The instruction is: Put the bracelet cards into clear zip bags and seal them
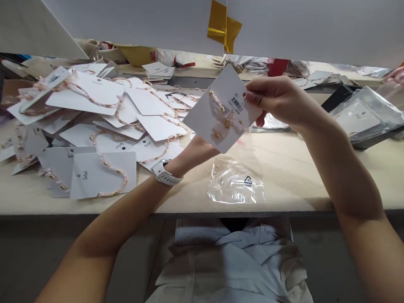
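One held card point(225, 92), another card point(360, 121) in bag point(385, 108)

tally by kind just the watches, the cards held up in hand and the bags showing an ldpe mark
White-banded wristwatch: 1
Flat white card with pink and gold beads, in the right hand: 1
Clear plastic bag with black LDPE mark: 1
Total: 3
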Motion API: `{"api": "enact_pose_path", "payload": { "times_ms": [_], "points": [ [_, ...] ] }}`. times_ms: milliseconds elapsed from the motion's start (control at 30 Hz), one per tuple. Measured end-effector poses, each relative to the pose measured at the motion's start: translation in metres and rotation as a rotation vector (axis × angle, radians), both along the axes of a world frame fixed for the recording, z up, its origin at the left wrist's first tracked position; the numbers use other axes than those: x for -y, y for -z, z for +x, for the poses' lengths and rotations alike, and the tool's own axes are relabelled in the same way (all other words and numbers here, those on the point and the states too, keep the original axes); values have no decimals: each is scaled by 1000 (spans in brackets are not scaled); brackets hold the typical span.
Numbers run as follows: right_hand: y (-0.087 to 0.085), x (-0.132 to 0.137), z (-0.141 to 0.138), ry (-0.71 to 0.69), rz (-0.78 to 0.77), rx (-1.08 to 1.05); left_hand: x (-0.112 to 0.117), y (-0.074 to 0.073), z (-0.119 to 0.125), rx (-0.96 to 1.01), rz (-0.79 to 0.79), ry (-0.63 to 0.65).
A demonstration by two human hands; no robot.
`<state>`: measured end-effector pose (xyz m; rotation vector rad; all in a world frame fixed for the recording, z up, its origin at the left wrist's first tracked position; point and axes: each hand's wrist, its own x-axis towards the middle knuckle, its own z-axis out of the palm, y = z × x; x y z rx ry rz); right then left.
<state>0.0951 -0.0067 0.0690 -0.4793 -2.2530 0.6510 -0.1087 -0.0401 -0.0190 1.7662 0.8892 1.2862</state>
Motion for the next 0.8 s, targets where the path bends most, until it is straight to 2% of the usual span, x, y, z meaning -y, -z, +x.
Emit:
{"api": "enact_pose_path", "payload": {
  "times_ms": [133, 300, 467, 800],
  "points": [
    [-3, -12, 13, 99, 78, 7, -5, 3, -1, 15, 43, 88],
    [-5, -2, 22, -34, 327, -18, -8, 5, -7, 39, 56, 128],
    [-7, 11, 21, 98, 544, 72, 0, 4, -7, -6, 67, 111],
    [-9, 4, 31, 271, 625, 121, -7, -2, -5, 42, 99, 105]
  ]
}}
